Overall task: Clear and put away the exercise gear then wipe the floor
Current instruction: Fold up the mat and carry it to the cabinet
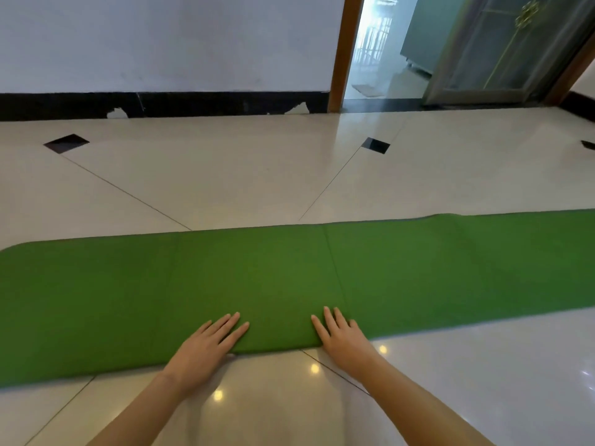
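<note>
One green exercise mat (pixel 289 278) lay flat across the tiled floor (pixel 225 175), running from the left edge of view out past the right edge — a crease line crossed it near the middle. Its far long edge rippled slightly toward the right. Both hands rested on the mat's near edge: left hand (pixel 209 344) flat, fingers straight and close together, palm down on the mat with the heel at the edge; right hand (pixel 341 338) the same, fingers straight and slightly fanned, pressing the mat just beside the crease. Neither hand curled round anything.

Around it: cream glossy floor tiles with three small black diamond inlays (pixel 66 143) visible — one left, one centre-right, one cut off at the right edge. Three bright light reflections sat on the floor near the forearms. Beyond the mat, a white wall (pixel 161 40) with a black skirting strip (pixel 80 104), chipped in two spots. A wooden door frame (pixel 346 49) stood at the wall's right end, opening onto a bright passage; a grey door (pixel 502 49) with gold ornament stood beside it. Nothing lay on the mat besides the hands. No readable writing or labels.
</note>
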{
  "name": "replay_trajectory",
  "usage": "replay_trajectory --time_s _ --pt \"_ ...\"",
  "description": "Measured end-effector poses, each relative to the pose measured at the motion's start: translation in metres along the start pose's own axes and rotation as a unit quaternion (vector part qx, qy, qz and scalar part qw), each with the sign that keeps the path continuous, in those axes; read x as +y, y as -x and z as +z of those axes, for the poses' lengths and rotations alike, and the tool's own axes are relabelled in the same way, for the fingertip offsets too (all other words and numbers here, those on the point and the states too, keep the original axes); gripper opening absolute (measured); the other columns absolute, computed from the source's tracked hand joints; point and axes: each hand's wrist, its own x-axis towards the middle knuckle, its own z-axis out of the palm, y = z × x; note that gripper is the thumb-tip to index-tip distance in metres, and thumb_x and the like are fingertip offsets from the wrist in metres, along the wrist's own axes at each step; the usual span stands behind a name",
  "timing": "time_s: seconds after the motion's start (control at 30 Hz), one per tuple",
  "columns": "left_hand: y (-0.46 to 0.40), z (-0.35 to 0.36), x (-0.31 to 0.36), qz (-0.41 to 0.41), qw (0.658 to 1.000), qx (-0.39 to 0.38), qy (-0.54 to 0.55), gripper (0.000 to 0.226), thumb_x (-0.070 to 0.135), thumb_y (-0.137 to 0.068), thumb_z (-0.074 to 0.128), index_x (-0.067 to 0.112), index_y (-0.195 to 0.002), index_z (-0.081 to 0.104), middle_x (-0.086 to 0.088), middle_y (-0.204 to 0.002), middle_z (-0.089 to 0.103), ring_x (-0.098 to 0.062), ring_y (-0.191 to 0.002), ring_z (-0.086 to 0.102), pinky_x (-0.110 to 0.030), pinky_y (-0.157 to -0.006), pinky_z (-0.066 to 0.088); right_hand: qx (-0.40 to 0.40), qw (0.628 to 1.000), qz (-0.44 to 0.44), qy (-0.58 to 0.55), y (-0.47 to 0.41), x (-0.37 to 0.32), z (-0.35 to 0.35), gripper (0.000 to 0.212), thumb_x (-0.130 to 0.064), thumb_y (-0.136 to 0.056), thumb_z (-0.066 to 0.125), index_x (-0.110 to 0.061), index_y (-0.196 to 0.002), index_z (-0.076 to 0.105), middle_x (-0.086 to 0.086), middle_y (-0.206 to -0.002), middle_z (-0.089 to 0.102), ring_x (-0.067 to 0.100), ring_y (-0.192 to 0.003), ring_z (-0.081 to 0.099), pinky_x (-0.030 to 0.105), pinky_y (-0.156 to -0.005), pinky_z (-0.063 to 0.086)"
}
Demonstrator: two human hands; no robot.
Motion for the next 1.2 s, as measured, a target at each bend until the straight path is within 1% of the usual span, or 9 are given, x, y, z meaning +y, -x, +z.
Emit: replay_trajectory --time_s 0.13,0.3,0.47,0.6,0.73,0.8,1.0,1.1,1.2 --pt "0.002 0.0 0.0 0.025 0.999 -0.005 -0.024 0.08 0.044 -0.084 0.034 0.018 -0.15 -0.003 -0.001 -0.124 0.063 -0.016 -0.109 0.063 -0.033 -0.079 0.055 0.01 0.997 0.027 0.065 -0.009 -0.011 0.011 0.041 -0.019 -0.074 0.054 -0.009 -0.11 0.07 0.025 -0.108 0.066 0.038 -0.089 0.068 0.044 -0.053 0.056" --pt "0.007 -0.014 -0.007 0.05 0.996 0.041 -0.068 0.142 0.003 -0.033 0.086 0.01 -0.15 0.006 -0.008 -0.125 0.062 -0.019 -0.11 0.063 -0.034 -0.083 0.053 0.021 0.998 -0.028 0.056 -0.007 -0.009 -0.015 0.049 0.004 -0.098 0.024 0.009 -0.144 0.008 0.039 -0.144 0.021 0.051 -0.129 0.034 0.05 -0.097 0.045" --pt "0.031 -0.035 -0.024 0.025 0.986 0.09 -0.136 0.111 -0.008 -0.014 0.083 0.009 -0.121 0.061 -0.012 -0.114 0.067 -0.023 -0.099 0.068 -0.035 -0.072 0.057 0.033 0.995 -0.085 0.034 0.008 0.005 -0.054 0.062 0.012 -0.09 0.036 0.008 -0.145 0.007 0.029 -0.131 0.044 0.037 -0.11 0.055 0.04 -0.089 0.049" --pt "0.056 -0.035 -0.031 0.018 0.987 0.103 -0.12 0.111 -0.01 -0.012 0.08 0.009 -0.12 0.061 -0.011 -0.114 0.067 -0.02 -0.099 0.068 -0.029 -0.074 0.055 0.03 0.992 -0.1 0.073 0.024 -0.009 -0.067 0.062 0.013 -0.09 0.033 0.008 -0.146 0.004 0.029 -0.126 0.047 0.037 -0.103 0.057 0.038 -0.077 0.046" --pt "0.113 -0.032 -0.035 0.027 0.997 0.058 -0.051 0.113 -0.016 -0.049 0.074 0.016 -0.146 0.026 -0.006 -0.146 0.036 -0.019 -0.129 0.045 -0.031 -0.103 0.031 0.018 0.976 -0.127 0.174 0.04 -0.044 -0.049 0.052 -0.011 -0.068 0.069 0.001 -0.118 0.063 0.025 -0.08 0.068 0.025 -0.051 0.063 0.026 -0.04 0.032" --pt "0.145 -0.023 -0.036 0.011 0.998 0.035 -0.042 0.115 -0.012 -0.05 0.078 0.017 -0.147 0.024 -0.004 -0.148 0.032 -0.018 -0.13 0.043 -0.029 -0.109 0.025 0.039 0.978 -0.131 0.155 0.045 -0.07 -0.038 0.04 -0.011 -0.069 0.046 -0.008 -0.095 0.076 0.025 -0.064 0.067 0.025 -0.036 0.058 0.018 -0.032 0.034" --pt "0.186 -0.005 -0.038 -0.045 0.997 0.016 -0.055 0.113 0.003 -0.032 0.09 0.017 -0.134 0.043 -0.004 -0.131 0.058 -0.016 -0.115 0.059 -0.029 -0.105 0.022 -0.043 0.989 -0.078 0.115 0.049 -0.109 -0.019 0.058 0.003 -0.083 0.022 -0.008 -0.13 0.054 0.042 -0.106 0.058 0.049 -0.089 0.064 0.036 -0.056 0.057" --pt "0.204 0.003 -0.042 -0.101 0.994 0.042 0.014 0.092 0.008 -0.057 0.085 0.018 -0.137 0.042 -0.005 -0.14 0.046 -0.022 -0.121 0.054 -0.026 -0.105 0.024 -0.057 0.996 -0.064 0.025 0.059 -0.107 -0.014 0.056 0.004 -0.097 0.019 0.0 -0.148 -0.004 0.04 -0.146 0.012 0.05 -0.134 0.023 0.045 -0.098 0.043" --pt "0.227 0.005 -0.042 -0.179 0.972 0.081 0.13 0.063 0.032 -0.089 0.042 0.022 -0.146 0.018 0.006 -0.15 0.014 -0.014 -0.141 0.02 -0.024 -0.114 0.014 -0.056 0.996 -0.06 0.026 0.064 -0.111 -0.022 0.064 0.0 -0.097 0.03 -0.003 -0.148 -0.009 0.035 -0.149 0.008 0.046 -0.137 0.02 0.043 -0.102 0.04"
